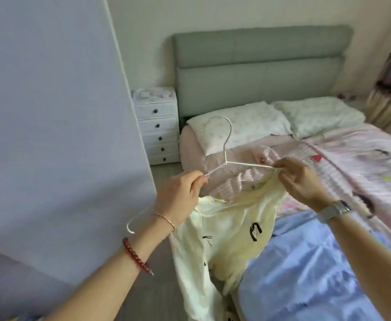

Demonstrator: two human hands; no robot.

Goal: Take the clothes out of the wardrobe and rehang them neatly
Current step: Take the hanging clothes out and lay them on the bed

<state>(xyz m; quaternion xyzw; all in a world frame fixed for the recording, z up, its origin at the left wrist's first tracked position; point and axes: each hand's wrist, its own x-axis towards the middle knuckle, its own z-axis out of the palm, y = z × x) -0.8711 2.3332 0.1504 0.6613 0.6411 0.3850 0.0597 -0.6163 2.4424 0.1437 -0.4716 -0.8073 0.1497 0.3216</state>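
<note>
Bedroom light falls soft over a bed [363,163] with a grey-green padded headboard [259,66], two pillows [243,126] at its top and a pink striped cover spread across it; a blue sheet [305,262] lies bunched on the near corner. Beside the bed stands a small white chest of drawers [158,126], and a pale panel [51,112] — maybe a wardrobe door, I cannot tell — fills the left side.

Over the bed's edge the person holds a white hanger [226,156], hook up. Their left hand [180,195] pinches the end of one arm of it, fingers curled round the wire. Their right hand [298,179] pinches the other end together with the neckline of a pale yellow garment [231,228], which droops from there down towards the floor. A second white hanger [135,220] shows just behind the left wrist — how it is held is hidden.
</note>
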